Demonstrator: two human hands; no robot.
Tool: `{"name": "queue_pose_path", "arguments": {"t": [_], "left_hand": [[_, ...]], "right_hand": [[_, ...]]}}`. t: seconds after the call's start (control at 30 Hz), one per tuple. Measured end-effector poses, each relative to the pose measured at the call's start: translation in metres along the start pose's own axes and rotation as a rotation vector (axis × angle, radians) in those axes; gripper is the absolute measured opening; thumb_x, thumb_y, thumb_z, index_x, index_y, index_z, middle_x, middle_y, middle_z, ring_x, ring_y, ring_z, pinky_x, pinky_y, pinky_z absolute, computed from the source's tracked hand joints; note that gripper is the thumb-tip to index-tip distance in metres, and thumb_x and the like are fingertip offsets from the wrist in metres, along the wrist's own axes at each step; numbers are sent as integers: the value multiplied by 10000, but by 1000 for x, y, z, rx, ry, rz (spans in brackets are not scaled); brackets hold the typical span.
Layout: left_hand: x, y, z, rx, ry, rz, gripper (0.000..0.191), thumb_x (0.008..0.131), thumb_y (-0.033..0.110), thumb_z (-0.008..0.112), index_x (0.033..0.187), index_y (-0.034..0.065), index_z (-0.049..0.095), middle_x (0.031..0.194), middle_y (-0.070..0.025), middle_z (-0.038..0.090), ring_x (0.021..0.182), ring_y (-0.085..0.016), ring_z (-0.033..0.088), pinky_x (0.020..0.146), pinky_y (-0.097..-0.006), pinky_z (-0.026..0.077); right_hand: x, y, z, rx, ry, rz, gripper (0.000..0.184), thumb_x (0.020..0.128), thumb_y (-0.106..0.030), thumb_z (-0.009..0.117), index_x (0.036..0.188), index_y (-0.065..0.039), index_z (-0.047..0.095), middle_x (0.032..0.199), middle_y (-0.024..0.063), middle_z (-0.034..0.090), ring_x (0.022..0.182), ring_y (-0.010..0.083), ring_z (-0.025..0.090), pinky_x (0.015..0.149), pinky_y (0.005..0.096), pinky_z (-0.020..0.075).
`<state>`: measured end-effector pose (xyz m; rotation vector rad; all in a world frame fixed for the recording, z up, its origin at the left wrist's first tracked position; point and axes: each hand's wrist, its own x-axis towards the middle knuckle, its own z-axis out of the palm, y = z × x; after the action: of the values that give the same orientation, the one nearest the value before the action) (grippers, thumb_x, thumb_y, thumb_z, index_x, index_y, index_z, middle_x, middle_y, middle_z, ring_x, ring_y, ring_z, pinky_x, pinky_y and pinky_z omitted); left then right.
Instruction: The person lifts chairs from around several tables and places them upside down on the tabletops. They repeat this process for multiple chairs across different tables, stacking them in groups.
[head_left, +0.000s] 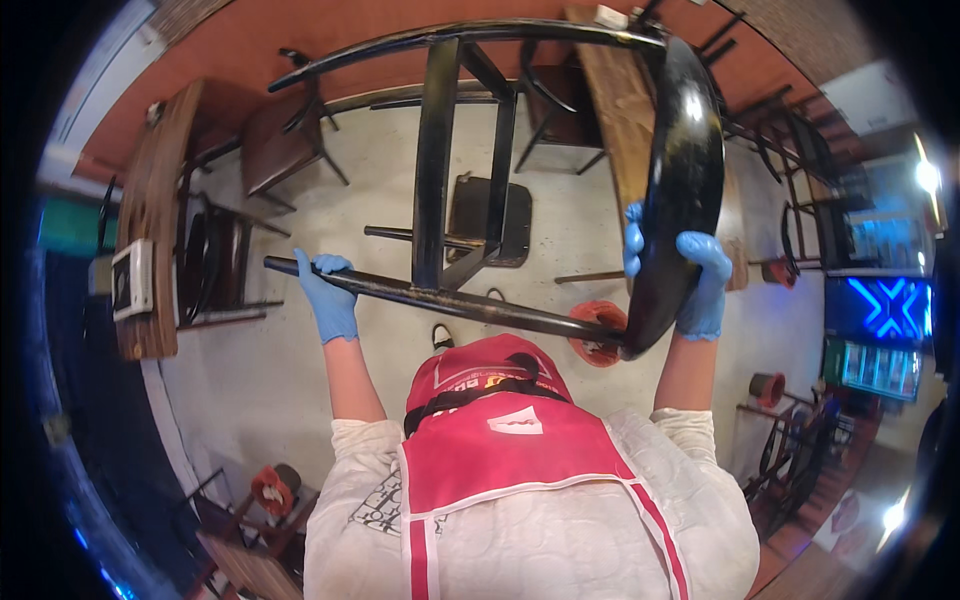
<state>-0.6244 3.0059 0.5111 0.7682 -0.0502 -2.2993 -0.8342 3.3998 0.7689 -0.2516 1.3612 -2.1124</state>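
Note:
A black wooden chair frame (435, 165) is held up tilted in front of me, with light worn spots along its edges. My left hand (328, 296), in a blue glove, grips the near leg close to its free end. My right hand (701, 277), also gloved, is wrapped around the wide curved backrest (686, 150), with fingers on one side and thumb on the other. Through the frame shows a dark square panel (510, 217) low down by the floor; whether it is a loose seat I cannot tell.
A wooden table (157, 225) bearing a white appliance (133, 279) stands left, with brown-seated chairs (277, 142) nearby. Another wooden table (619, 97) is ahead right. A red-lined bin (592, 356) sits on the floor under the frame. Another bin (276, 487) is at lower left.

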Motion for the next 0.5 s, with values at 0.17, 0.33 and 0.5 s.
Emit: {"name": "queue_pose_path", "arguments": {"t": [0.17, 0.33, 0.5], "left_hand": [[25, -55, 54, -6, -207, -212, 450, 1016, 346, 591, 665, 194, 355, 594, 67, 288, 502, -77, 325, 493, -245, 348], [11, -124, 149, 165, -423, -341, 420, 1055, 279, 516, 687, 175, 340, 604, 66, 260, 493, -66, 276, 490, -255, 297], [-24, -202, 243, 376, -710, -383, 325, 1050, 212, 526, 749, 158, 418, 619, 61, 267, 496, -65, 275, 480, -257, 275]], "right_hand": [[-86, -4, -60, -5, 152, -114, 707, 706, -320, 694, 1267, 73, 516, 1013, 175, 621, 798, 264, 645, 649, 363, 570], [-186, 25, -106, 15, 343, -251, 668, 697, -262, 749, 1232, 75, 536, 978, 188, 667, 864, 322, 678, 794, 414, 582], [-247, 111, -154, 105, 769, -387, 521, 803, -141, 746, 1243, 53, 545, 1022, 170, 675, 957, 318, 678, 882, 426, 563]]}}
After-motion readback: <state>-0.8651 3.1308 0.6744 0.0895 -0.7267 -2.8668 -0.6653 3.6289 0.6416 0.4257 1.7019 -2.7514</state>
